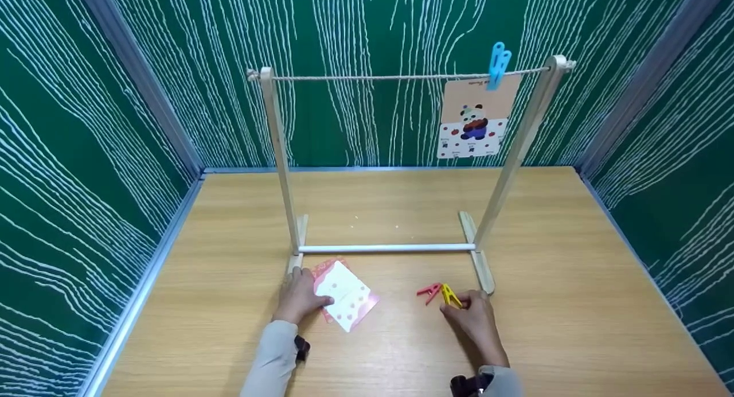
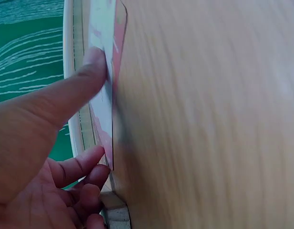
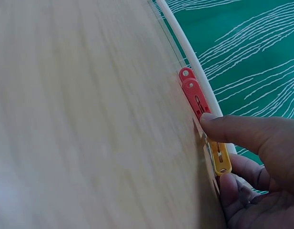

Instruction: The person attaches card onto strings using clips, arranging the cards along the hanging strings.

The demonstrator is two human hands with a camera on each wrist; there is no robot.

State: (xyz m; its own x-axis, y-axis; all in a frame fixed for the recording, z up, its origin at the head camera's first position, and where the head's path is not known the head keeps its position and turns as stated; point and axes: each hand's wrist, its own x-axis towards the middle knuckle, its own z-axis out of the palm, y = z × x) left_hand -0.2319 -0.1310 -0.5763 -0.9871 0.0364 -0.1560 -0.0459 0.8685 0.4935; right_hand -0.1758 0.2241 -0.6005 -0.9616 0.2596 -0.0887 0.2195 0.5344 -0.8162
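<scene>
My left hand [image 1: 299,296] is at a white and pink card [image 1: 346,294], its thumb [image 2: 95,64] over the face and fingertips at the edge. Beneath that card a second, redder pink card [image 1: 328,266] pokes out. On the right, my right hand [image 1: 473,316] pinches a yellow clothespin [image 1: 451,296] between thumb and fingers, low at the tabletop. A red clothespin [image 1: 430,291] lies right beside the yellow one; in the right wrist view the red clothespin [image 3: 195,93] shows just above my thumb.
A wooden frame [image 1: 281,156] stands behind the hands, with a rope [image 1: 367,77] across its top and a white bar [image 1: 384,248] low down. From the rope hangs a panda card [image 1: 459,107], held by a blue clothespin [image 1: 498,67]. Green, white-streaked walls [image 1: 355,127] surround the table [image 1: 545,328].
</scene>
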